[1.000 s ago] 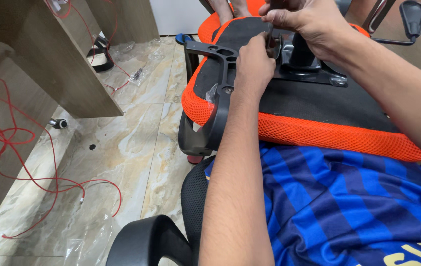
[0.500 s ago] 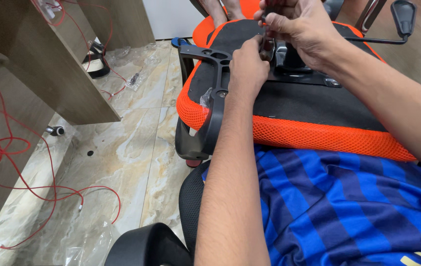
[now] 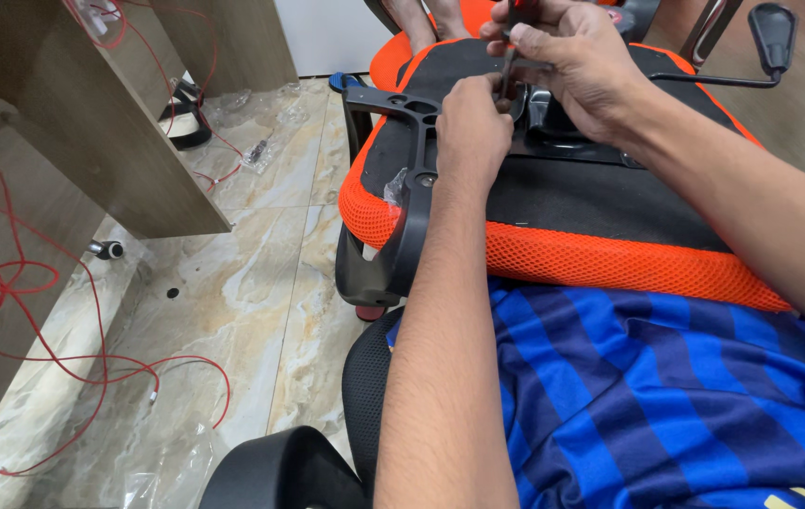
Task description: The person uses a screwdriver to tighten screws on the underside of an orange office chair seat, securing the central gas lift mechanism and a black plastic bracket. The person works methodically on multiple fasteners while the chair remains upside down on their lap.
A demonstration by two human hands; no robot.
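Currently, at the underside of the upturned seat:

tool: slim dark metal tool (image 3: 508, 58), looks like a hex key or thin driver; exact type too small to tell. Sits at the far end of the seat underside, over the mechanism.
tool axis: long axis near upright, tip down into the black mechanism plate (image 3: 572, 127), upper end toward the top of the view.
right hand (image 3: 577, 66): fingers pinched narrow on the upper part of the tool, thumb forward; palm over the mechanism.
left hand (image 3: 471, 127): closed loosely round the lower end of the tool or the fastener under it; can't tell which, fingers hide the contact. Wrist rests beside the armrest bracket.
seat: orange mesh office chair seat (image 3: 610, 259) lying upside down across the lap, black underside panel up.
armrest bracket: black plastic arm (image 3: 402, 217) on the left edge of the seat, curving down toward the floor.
lever: black adjustment lever with paddle end (image 3: 772, 28) sticking out at far right.
risk 1: probably tool tip slipping out of the fastener, since both hands crowd one spot and hide the seating.
risk 2: seat rocking on the lap under torque; nothing visible clamps it.
risk 3: small fastener dropping to the marble tile floor (image 3: 233, 283).
around: red wire (image 3: 7, 283) looped on the floor, wooden panels (image 3: 91, 123) at left, blue striped shirt (image 3: 666, 396) near.
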